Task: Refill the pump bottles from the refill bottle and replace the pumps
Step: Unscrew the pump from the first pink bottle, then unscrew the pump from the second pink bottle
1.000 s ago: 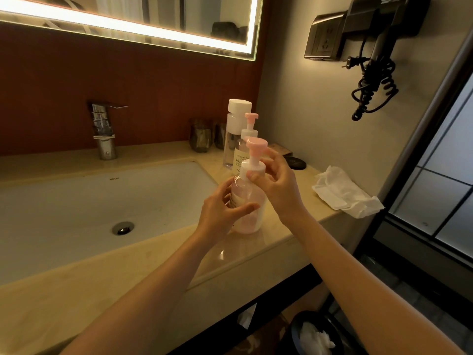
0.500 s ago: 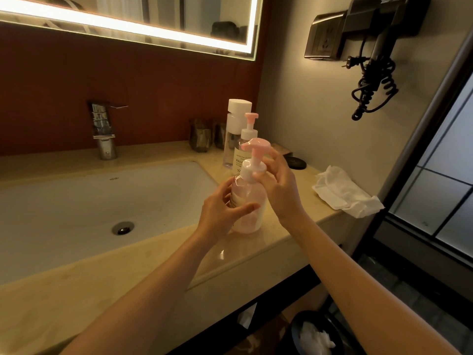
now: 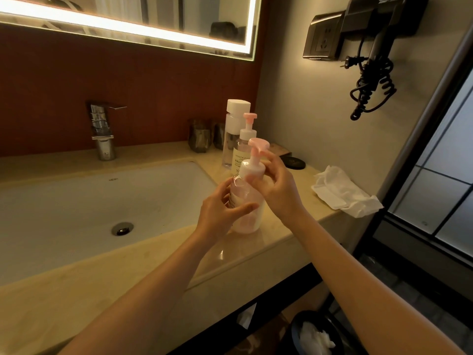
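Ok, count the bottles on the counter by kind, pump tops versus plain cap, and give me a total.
Pink-pump bottles: 2, the near pump bottle, gripped by the left hand and right hand, and the far pump bottle.
White-capped bottles: 1, the clear bottle at the back.
Total: 3

Two pump bottles up front: the near pump bottle (image 3: 252, 219) and the far pump bottle (image 3: 243, 149). One refill bottle (image 3: 234, 129). Two hands, left hand (image 3: 220, 213) and right hand (image 3: 279, 190). Two dark cups (image 3: 199, 135). One tap (image 3: 102, 131), one sink (image 3: 76, 201), one white cloth (image 3: 343, 190), one hair dryer (image 3: 378, 29).
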